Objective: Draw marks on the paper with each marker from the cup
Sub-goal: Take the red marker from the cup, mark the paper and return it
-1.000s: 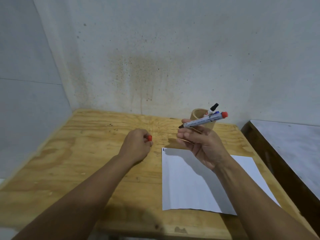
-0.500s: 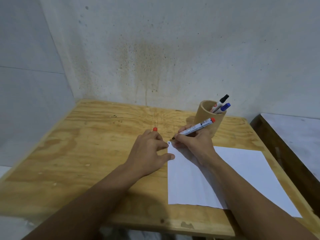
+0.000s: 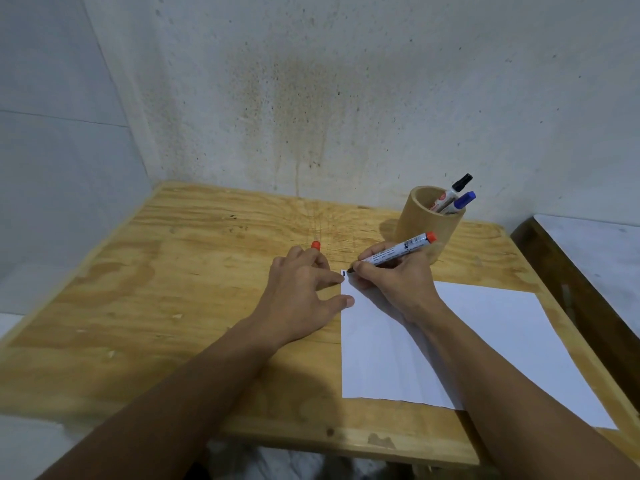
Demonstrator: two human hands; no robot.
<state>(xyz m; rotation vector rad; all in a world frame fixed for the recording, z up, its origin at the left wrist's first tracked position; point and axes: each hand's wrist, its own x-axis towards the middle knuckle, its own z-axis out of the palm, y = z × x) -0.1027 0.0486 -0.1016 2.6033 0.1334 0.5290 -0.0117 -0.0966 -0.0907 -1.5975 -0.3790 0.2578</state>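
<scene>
A white sheet of paper [image 3: 485, 344] lies on the right half of the wooden table [image 3: 173, 306]. My right hand [image 3: 398, 282] grips an uncapped red marker [image 3: 401, 249], its tip touching the paper's far left corner beside a short dark mark [image 3: 343, 273]. My left hand [image 3: 301, 292] rests on the table with thumb and forefinger pressing the paper's left edge; its other fingers hold the red cap [image 3: 315, 244]. A tan cup [image 3: 427, 226] behind my right hand holds a black-capped marker [image 3: 457, 188] and a blue-capped marker [image 3: 462, 201].
The table stands in a corner with stained walls behind and to the left. A second, dark-edged table with a grey top [image 3: 595, 258] stands close on the right. The near table edge [image 3: 311, 441] runs under my forearms.
My right hand came down from the air and put the marker tip on the paper's corner. My left hand moved right onto the paper's edge. The camera tilted lower.
</scene>
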